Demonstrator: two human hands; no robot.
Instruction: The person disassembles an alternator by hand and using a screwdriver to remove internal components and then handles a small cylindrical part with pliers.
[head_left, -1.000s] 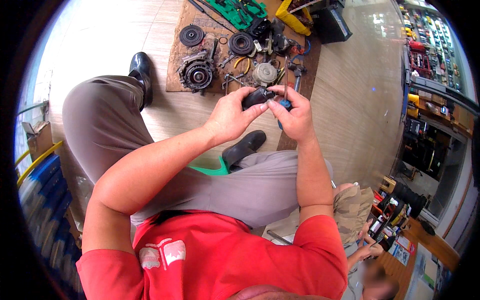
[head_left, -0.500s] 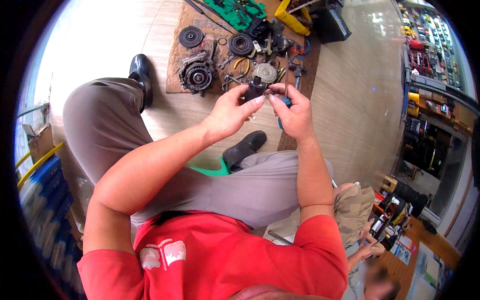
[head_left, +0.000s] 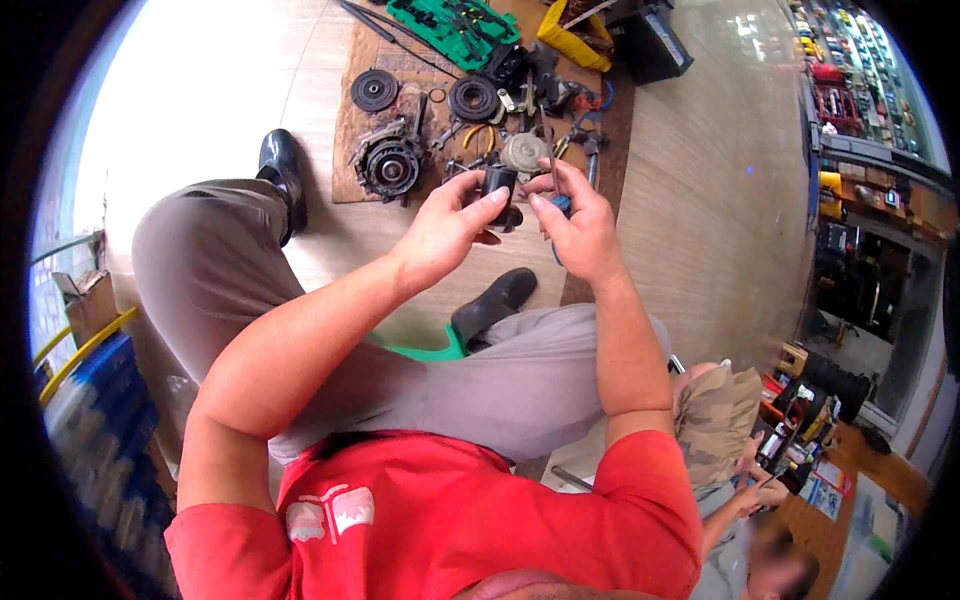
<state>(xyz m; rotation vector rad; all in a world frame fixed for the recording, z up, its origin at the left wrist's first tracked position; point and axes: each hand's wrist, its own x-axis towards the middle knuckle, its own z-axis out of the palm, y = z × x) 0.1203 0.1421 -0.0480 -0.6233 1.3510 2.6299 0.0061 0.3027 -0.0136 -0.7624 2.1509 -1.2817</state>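
My left hand [head_left: 447,228] is closed round a small black cylindrical part [head_left: 498,181], thumb across its front. A darker piece shows at the part's lower end, too small to name. Just to the right, my right hand [head_left: 582,225] grips a screwdriver by its blue handle [head_left: 560,206], its thin shaft pointing away from me. The two hands are close together but apart, held above the near edge of a brown board [head_left: 350,180]. Beyond them on the board lie a round silver-grey cover [head_left: 524,152] and a pair of yellow-handled pliers [head_left: 480,136].
The board also bears a round metal housing [head_left: 388,168], a black pulley [head_left: 374,90], a second ring-shaped pulley [head_left: 472,99] and a green tool case [head_left: 455,30]. A yellow container [head_left: 572,38] and black battery-like box [head_left: 650,45] stand at far right. Another person sits at lower right.
The black part has been turned in my left hand, its narrow end now toward me. My right hand has shifted slightly left with the screwdriver, and the view has moved a little.
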